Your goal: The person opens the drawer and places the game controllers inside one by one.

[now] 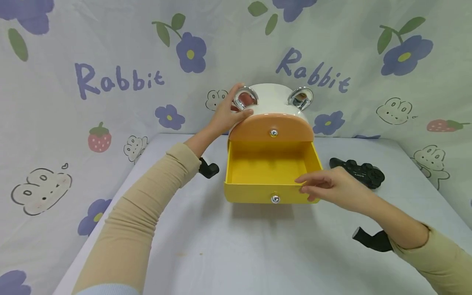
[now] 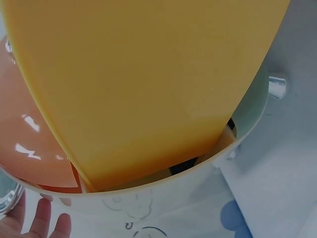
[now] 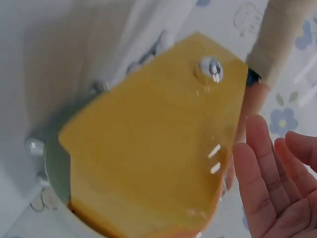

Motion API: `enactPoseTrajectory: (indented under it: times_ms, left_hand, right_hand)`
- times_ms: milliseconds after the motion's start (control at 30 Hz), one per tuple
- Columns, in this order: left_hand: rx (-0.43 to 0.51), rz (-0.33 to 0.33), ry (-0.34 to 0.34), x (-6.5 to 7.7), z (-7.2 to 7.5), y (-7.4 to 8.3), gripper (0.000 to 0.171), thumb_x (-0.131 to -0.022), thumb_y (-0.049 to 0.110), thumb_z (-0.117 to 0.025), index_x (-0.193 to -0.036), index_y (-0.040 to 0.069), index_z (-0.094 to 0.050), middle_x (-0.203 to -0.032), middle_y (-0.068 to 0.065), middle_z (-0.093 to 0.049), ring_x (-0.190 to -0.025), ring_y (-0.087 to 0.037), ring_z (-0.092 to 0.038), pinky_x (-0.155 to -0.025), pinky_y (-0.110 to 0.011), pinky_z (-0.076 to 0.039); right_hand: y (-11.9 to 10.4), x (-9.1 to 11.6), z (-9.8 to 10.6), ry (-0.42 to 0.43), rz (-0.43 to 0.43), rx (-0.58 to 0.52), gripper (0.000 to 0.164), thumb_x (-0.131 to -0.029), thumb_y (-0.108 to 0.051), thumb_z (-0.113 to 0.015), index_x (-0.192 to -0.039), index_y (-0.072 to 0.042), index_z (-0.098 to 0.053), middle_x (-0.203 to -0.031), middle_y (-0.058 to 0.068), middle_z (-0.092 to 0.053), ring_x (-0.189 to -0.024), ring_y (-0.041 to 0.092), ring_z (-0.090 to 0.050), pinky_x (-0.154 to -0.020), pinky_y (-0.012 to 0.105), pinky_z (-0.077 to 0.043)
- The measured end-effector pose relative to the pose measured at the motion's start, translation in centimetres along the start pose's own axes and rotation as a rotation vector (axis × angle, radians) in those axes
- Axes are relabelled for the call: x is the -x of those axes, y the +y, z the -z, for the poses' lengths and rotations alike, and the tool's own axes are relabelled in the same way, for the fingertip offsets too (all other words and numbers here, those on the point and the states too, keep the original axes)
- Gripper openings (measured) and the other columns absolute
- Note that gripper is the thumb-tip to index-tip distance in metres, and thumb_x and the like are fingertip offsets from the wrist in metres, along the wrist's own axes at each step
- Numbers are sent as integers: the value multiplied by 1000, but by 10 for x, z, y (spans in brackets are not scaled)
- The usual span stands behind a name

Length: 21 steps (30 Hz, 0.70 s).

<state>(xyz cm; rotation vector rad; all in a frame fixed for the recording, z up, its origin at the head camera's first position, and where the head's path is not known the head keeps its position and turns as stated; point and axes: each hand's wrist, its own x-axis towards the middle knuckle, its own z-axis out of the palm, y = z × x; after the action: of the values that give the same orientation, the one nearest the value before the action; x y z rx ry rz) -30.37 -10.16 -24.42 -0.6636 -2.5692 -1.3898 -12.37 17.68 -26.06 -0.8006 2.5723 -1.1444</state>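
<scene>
A small drawer cabinet [image 1: 273, 96] with a white domed top and two shiny silver ears stands on the white-covered table. Its yellow lower drawer [image 1: 265, 164] is pulled out, with bare floor showing inside. The orange upper drawer [image 1: 254, 129] is closed. My left hand [image 1: 228, 112] holds the cabinet at its left ear, thumb in front; the left wrist view shows fingertips [image 2: 42, 218] at the casing's edge. By the yellow drawer's front right corner is my right hand [image 1: 332, 186], fingers loosely bent and holding nothing. Its palm [image 3: 292, 218] shows beside the drawer in the right wrist view.
A black game controller [image 1: 359, 172] lies on the table to the right of the cabinet. Behind stands a printed cloth backdrop [image 1: 121, 41] with flowers and rabbits. Black wrist-worn pieces [image 1: 372, 239] stick out near both sleeves.
</scene>
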Motion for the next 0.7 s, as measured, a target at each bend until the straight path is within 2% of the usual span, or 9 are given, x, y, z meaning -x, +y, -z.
enactPoseTrajectory:
  times_ms: [200, 333, 500, 567, 700]
  left_hand:
    - [-5, 13, -10, 0, 1, 2, 77, -82, 34, -68, -144, 30, -22, -141, -4, -37, -101, -22, -49, -88, -36, -45]
    - [-15, 12, -16, -1, 0, 3, 77, -82, 35, -67, -144, 29, -21, -143, -4, -35, -103, -22, -49, -90, -38, -44]
    - [-16, 6, -19, -1, 0, 3, 77, -83, 34, -67, -144, 30, -21, -144, -3, -33, -106, -22, -48, -93, -38, -42]
    - [-12, 3, -20, 0, 1, 2, 77, -83, 33, -67, -144, 29, -21, -145, -3, -32, -106, -22, -48, -93, -38, -42]
    - [-10, -2, -13, 1, 1, 2, 77, -83, 33, -67, -144, 28, -21, -144, -4, -33, -104, -23, -48, -92, -39, -43]
  right_hand:
    - [-1, 3, 25, 95, -47, 50, 30, -88, -11, -60, -115, 0, -60, -98, 12, -68, -79, 13, -66, -71, 28, -54]
    - [6, 3, 41, 178, -50, 105, 32, -88, -11, -61, -118, -2, -59, -100, 13, -68, -82, 2, -64, -69, 19, -52]
    - [19, 3, 64, 294, -60, 157, 35, -87, -15, -63, -120, -4, -58, -93, -11, -68, -81, -11, -59, -67, 10, -47]
    - [25, 3, 73, 319, -100, 170, 37, -87, -18, -63, -122, -7, -57, -91, -24, -64, -82, -13, -57, -67, 9, -46]
    - [43, 2, 88, 396, -143, 185, 40, -87, -20, -63, -125, -8, -55, -88, -33, -59, -80, -16, -54, -66, 7, -44]
